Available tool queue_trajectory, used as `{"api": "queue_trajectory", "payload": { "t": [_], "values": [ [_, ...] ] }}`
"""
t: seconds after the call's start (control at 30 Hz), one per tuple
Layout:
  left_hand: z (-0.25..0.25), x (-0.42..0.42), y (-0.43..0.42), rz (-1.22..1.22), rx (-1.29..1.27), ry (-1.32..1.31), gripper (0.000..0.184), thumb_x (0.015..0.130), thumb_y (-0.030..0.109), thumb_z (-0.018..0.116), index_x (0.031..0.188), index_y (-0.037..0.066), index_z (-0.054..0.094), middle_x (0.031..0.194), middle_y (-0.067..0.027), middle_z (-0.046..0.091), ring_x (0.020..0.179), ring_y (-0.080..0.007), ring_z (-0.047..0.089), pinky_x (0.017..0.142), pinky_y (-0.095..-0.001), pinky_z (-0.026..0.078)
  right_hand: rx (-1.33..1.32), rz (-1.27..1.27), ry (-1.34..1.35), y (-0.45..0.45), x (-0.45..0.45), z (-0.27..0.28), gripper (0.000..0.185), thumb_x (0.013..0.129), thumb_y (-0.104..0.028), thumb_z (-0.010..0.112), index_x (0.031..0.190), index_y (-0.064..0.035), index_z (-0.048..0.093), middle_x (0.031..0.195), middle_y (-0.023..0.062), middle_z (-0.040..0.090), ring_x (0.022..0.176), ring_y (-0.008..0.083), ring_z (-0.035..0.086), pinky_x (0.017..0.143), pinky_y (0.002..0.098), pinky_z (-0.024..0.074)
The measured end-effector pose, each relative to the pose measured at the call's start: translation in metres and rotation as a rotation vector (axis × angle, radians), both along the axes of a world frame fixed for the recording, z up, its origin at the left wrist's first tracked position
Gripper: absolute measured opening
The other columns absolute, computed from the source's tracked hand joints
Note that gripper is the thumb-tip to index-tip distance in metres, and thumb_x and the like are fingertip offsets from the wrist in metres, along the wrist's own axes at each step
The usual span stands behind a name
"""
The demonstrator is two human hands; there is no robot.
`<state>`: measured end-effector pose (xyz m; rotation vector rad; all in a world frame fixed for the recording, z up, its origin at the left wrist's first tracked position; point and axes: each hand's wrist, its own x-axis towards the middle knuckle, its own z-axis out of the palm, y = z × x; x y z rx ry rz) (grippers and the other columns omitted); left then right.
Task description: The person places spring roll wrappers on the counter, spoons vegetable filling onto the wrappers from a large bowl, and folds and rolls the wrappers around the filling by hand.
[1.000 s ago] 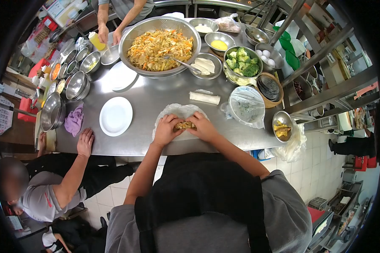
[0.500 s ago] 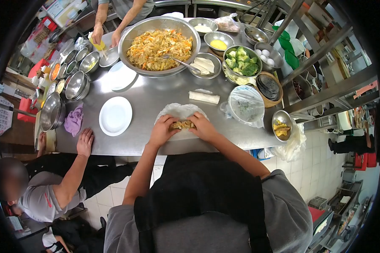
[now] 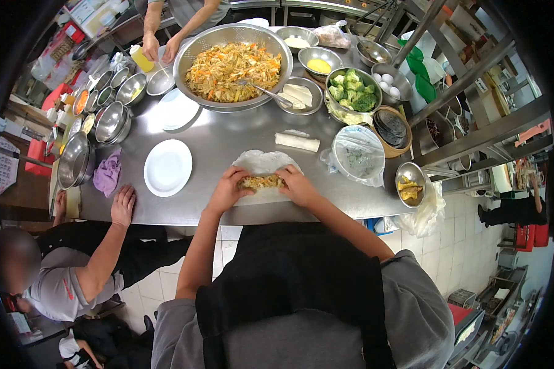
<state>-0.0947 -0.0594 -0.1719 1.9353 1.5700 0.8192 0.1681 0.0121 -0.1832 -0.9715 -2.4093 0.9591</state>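
A thin, whitish spring roll wrapper (image 3: 266, 161) lies spread on the steel table before me, with a strip of shredded vegetable filling (image 3: 261, 182) across it. My left hand (image 3: 228, 190) curls its fingers and thumb round the left end of the strip. At the other end, the curled fingers of my right hand (image 3: 298, 186) press against filling and wrapper. Behind the wrapper rests a finished-looking white spring roll (image 3: 297, 141). A big perforated steel colander (image 3: 184, 77) full of cooked shredded vegetables (image 3: 234, 71) stands further back, and tongs (image 3: 264, 90) lean in it.
Left of me is a white plate (image 3: 168, 168), beside a purple cloth (image 3: 108, 173) and a co-worker's hand (image 3: 124, 205). On the right stand a plastic-covered bowl (image 3: 358, 151), broccoli (image 3: 353, 90) and eggs (image 3: 388, 83). Another person's hands (image 3: 160, 49) work at the back left.
My left hand has shifted left, away from my right hand, and more of the filling strip shows between them. The person at the back left has let go of the yellow bottle.
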Motion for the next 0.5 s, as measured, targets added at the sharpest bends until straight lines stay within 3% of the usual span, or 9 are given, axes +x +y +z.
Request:
{"api": "queue_trajectory", "payload": {
  "t": [0.07, 0.17, 0.27, 0.37, 0.5],
  "values": [
    [0.003, -0.002, -0.003, 0.025, 0.088, 0.005, 0.053, 0.070, 0.009, 0.087, 0.119, 0.002, 0.068, 0.116, -0.0122, 0.061, 0.105, -0.0306, 0.063, 0.090, -0.0396, 0.054, 0.007, -0.016, -0.003, -0.001, 0.003, 0.000, 0.054, 0.076, -0.002, 0.076, 0.128, -0.0009, 0.060, 0.120, 0.0193, 0.057, 0.107, 0.0381, 0.061, 0.092, 0.0438, 0.0518],
    [0.013, -0.007, -0.007, 0.065, -0.087, -0.031, 0.054, 0.070, 0.003, 0.085, 0.121, 0.001, 0.066, 0.117, -0.0124, 0.060, 0.101, -0.0279, 0.066, 0.086, -0.0359, 0.057, 0.003, -0.035, 0.014, 0.002, 0.003, -0.008, 0.048, 0.079, 0.000, 0.073, 0.125, -0.0008, 0.063, 0.117, 0.0211, 0.059, 0.103, 0.0384, 0.063, 0.088, 0.0435, 0.0529],
    [0.014, -0.007, -0.011, 0.106, -0.201, -0.192, 0.050, 0.072, -0.005, 0.081, 0.120, 0.000, 0.066, 0.118, -0.0121, 0.060, 0.099, -0.0255, 0.068, 0.085, -0.0335, 0.059, 0.047, -0.044, -0.012, 0.007, 0.005, -0.016, 0.041, 0.079, -0.001, 0.071, 0.119, -0.0028, 0.066, 0.107, 0.0208, 0.064, 0.096, 0.0395, 0.065, 0.086, 0.0444, 0.0536],
    [-0.003, -0.013, -0.013, 0.200, -0.131, -0.271, 0.042, 0.076, -0.010, 0.075, 0.116, -0.001, 0.067, 0.115, -0.0119, 0.062, 0.096, -0.0238, 0.070, 0.085, -0.0330, 0.061, -0.011, -0.103, -0.081, 0.015, 0.010, -0.008, 0.033, 0.077, -0.004, 0.072, 0.109, -0.0043, 0.067, 0.101, 0.0194, 0.065, 0.090, 0.0414, 0.066, 0.084, 0.0478, 0.0535],
    [0.004, -0.008, -0.019, 0.245, -0.168, -0.239, 0.037, 0.079, -0.008, 0.073, 0.115, 0.000, 0.068, 0.112, -0.0116, 0.063, 0.100, -0.0240, 0.070, 0.089, -0.0348, 0.060, -0.115, -0.141, -0.011, 0.015, 0.014, 0.008, 0.029, 0.075, -0.005, 0.076, 0.102, -0.0034, 0.065, 0.097, 0.0193, 0.065, 0.085, 0.0408, 0.067, 0.079, 0.0485, 0.0537]
  ]
}}
